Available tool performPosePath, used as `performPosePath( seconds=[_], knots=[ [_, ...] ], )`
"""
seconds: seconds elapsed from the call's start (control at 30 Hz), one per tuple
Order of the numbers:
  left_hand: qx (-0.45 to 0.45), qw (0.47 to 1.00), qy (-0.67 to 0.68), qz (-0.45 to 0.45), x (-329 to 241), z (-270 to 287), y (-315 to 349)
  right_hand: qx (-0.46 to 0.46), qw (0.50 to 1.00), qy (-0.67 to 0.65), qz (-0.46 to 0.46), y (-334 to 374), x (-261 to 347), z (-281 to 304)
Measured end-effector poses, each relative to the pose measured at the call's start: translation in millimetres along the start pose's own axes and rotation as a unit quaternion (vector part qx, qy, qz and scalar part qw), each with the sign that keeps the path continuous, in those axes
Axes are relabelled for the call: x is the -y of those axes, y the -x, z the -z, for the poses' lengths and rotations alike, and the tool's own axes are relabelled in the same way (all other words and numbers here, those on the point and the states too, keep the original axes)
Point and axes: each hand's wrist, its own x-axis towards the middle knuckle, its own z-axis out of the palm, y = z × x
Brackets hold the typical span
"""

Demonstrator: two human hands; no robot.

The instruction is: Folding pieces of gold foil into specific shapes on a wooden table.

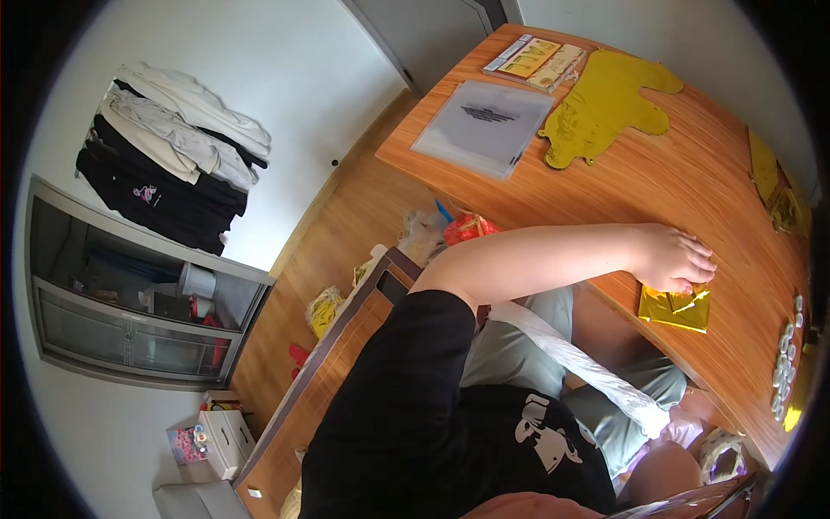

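Observation:
My left hand (673,258) rests palm down on the wooden table near its front edge. Its fingers lie over the upper edge of a folded shiny gold foil piece (674,313), pressing on it rather than wrapping round it. A large flat gold foil balloon (605,108) is spread out at the back of the table. More gold foil (778,186) lies at the far right edge. Small silvery pieces (785,368) form a cluster at the right end. My right hand is out of view.
A clear plastic sleeve (480,130) and a printed packet (536,60) lie at the table's far left. White material (588,363) stretches across my lap. Below are a bench (320,363) with a phone (393,287) and plastic bags (421,233). Clothes (173,164) hang on the wall.

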Motion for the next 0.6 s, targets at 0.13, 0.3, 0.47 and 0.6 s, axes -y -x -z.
performPosePath(
  seconds=[0.13, 0.3, 0.47, 0.6],
  knots=[
    [-0.003, 1.000, 0.008, 0.007, 0, -3, 0, 0.004, 0.997, 0.011, 0.076, 3, -4, -3],
    [-0.002, 1.000, -0.001, 0.009, -3, -2, -5, 0.007, 0.983, 0.026, 0.182, 3, -10, -4],
    [-0.007, 1.000, 0.019, -0.002, -9, -2, -12, 0.049, 0.952, 0.077, 0.291, -1, -10, 8],
    [0.007, 1.000, -0.014, 0.000, -2, 2, 4, 0.142, 0.914, 0.156, 0.347, -15, 35, 40]
  ],
)
